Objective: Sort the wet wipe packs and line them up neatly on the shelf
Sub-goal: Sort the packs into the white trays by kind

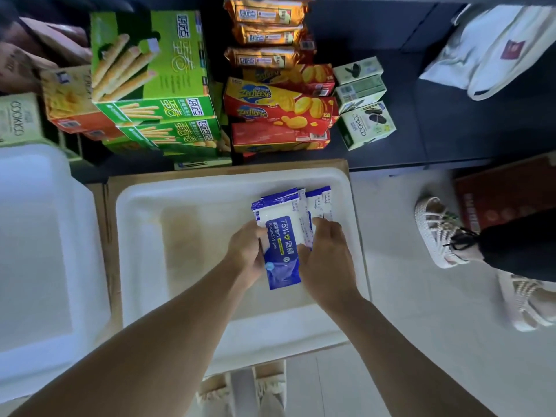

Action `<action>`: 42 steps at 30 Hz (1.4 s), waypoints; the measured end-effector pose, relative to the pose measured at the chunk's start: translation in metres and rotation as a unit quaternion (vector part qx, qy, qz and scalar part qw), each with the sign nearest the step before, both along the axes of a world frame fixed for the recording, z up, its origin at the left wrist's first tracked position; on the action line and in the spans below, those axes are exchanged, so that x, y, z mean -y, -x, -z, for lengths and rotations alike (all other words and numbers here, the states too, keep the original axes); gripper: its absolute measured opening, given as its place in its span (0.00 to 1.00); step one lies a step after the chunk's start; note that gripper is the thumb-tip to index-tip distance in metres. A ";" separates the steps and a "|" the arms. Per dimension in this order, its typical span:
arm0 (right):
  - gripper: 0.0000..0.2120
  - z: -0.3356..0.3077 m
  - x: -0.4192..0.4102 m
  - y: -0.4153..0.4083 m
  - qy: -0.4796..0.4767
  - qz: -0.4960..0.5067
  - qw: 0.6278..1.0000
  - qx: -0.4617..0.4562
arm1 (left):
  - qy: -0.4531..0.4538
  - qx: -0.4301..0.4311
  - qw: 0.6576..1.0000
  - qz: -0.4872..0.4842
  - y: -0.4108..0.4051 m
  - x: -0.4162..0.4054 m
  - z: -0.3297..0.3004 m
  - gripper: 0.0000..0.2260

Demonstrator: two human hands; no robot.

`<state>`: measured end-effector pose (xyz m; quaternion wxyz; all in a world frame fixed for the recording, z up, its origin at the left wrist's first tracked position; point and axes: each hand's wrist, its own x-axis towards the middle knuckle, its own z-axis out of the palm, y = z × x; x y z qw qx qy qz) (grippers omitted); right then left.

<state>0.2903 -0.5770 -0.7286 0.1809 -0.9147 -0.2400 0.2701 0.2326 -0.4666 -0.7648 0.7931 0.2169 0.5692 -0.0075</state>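
A stack of blue-and-white wet wipe packs [281, 233] stands inside a white foam tray [192, 200]; the front pack reads "75%" and "Alcohol Wipes". My left hand [245, 251] grips the stack's left side. My right hand [326, 254] grips its right side, fingers curled over the packs behind. More packs [320, 201] of the same kind show behind the front one. The dark shelf [451, 124] lies beyond the tray.
Green biscuit-stick boxes [150, 70], red Zecheese boxes [279, 109], orange snack bags [266, 28] and small Cookico boxes [365, 124] crowd the shelf's left and middle. A white bag [493, 49] lies on the shelf at right. Another foam tray [39, 251] sits left. A person's sandalled foot [439, 233] stands right.
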 end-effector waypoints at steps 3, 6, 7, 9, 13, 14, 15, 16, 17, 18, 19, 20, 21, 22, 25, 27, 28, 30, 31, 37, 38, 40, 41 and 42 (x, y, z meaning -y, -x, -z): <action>0.26 -0.001 -0.002 -0.002 -0.002 -0.005 1.000 0.003 | -0.118 -0.021 0.984 0.132 -0.004 0.006 0.004 0.13; 0.30 0.001 0.002 -0.001 0.028 -0.022 0.999 0.017 | -0.262 -0.088 0.930 0.244 -0.008 0.009 0.008 0.08; 0.31 0.001 0.004 -0.001 0.044 -0.036 0.998 0.021 | -0.282 -0.102 0.920 0.254 -0.009 0.008 0.010 0.12; 0.33 0.002 0.007 -0.002 0.059 -0.060 0.996 0.026 | -0.250 -0.112 0.935 0.226 -0.012 0.003 0.009 0.18; 0.32 -0.002 0.007 -0.005 0.094 -0.115 0.988 0.052 | -0.262 -0.078 0.911 0.310 -0.005 -0.004 0.002 0.14; 0.32 -0.004 0.005 -0.006 0.108 -0.129 0.984 0.058 | -0.279 -0.070 0.893 0.347 -0.004 -0.006 -0.001 0.13; 0.31 -0.006 0.003 -0.007 0.120 -0.141 0.980 0.065 | -0.284 -0.067 0.879 0.376 -0.005 -0.008 -0.003 0.14; 0.31 -0.008 -0.001 -0.008 0.131 -0.150 0.977 0.069 | -0.279 -0.061 0.874 0.393 -0.005 -0.009 -0.007 0.15; 0.31 -0.009 -0.004 -0.009 0.141 -0.153 0.975 0.072 | -0.264 -0.054 0.878 0.397 -0.006 -0.010 -0.010 0.17; 0.31 -0.009 -0.009 -0.011 0.149 -0.153 0.974 0.075 | -0.248 -0.052 0.886 0.387 -0.007 -0.012 -0.014 0.19; 0.31 -0.008 -0.013 -0.013 0.153 -0.149 0.974 0.079 | -0.238 -0.052 0.895 0.373 -0.008 -0.014 -0.016 0.21; 0.31 -0.007 -0.018 -0.016 0.152 -0.143 0.975 0.082 | -0.243 -0.052 0.898 0.363 -0.008 -0.015 -0.017 0.21; 0.30 -0.006 -0.022 -0.018 0.146 -0.137 0.976 0.084 | -0.253 -0.049 0.897 0.359 -0.008 -0.018 -0.015 0.21; 0.30 -0.004 -0.025 -0.020 0.140 -0.133 0.977 0.087 | -0.265 -0.043 0.894 0.359 -0.006 -0.020 -0.014 0.20; 0.28 0.000 -0.031 -0.023 0.130 -0.129 0.978 0.102 | -0.296 -0.038 0.869 0.395 -0.003 -0.027 -0.009 0.21; 0.28 0.003 -0.031 -0.021 0.130 -0.123 0.978 0.105 | -0.299 -0.035 0.856 0.421 0.000 -0.027 -0.007 0.25; 0.28 0.004 -0.031 -0.020 0.130 -0.122 0.978 0.106 | -0.296 -0.027 0.851 0.432 0.001 -0.025 -0.007 0.27; 0.28 0.006 -0.029 -0.018 0.131 -0.130 0.976 0.111 | -0.289 -0.015 0.846 0.448 0.002 -0.020 -0.006 0.29; 0.28 0.006 -0.029 -0.017 0.132 -0.135 0.975 0.115 | -0.291 -0.016 0.843 0.452 0.003 -0.018 -0.004 0.30; 0.28 -0.003 -0.027 -0.019 0.130 -0.162 0.972 0.113 | -0.306 -0.019 0.815 0.493 0.003 -0.018 -0.010 0.35; 0.28 -0.008 -0.026 -0.018 0.137 -0.173 0.969 0.115 | -0.305 -0.021 0.807 0.506 0.004 -0.018 -0.015 0.35; 0.30 -0.023 -0.025 -0.017 0.151 -0.201 0.960 0.121 | -0.305 -0.022 0.793 0.527 0.005 -0.020 -0.029 0.35; 0.30 -0.031 -0.025 -0.017 0.157 -0.218 0.955 0.125 | -0.319 -0.026 0.778 0.541 0.005 -0.020 -0.037 0.33; 0.29 -0.043 -0.026 -0.017 0.162 -0.238 0.949 0.131 | -0.346 -0.037 0.755 0.555 0.006 -0.022 -0.050 0.32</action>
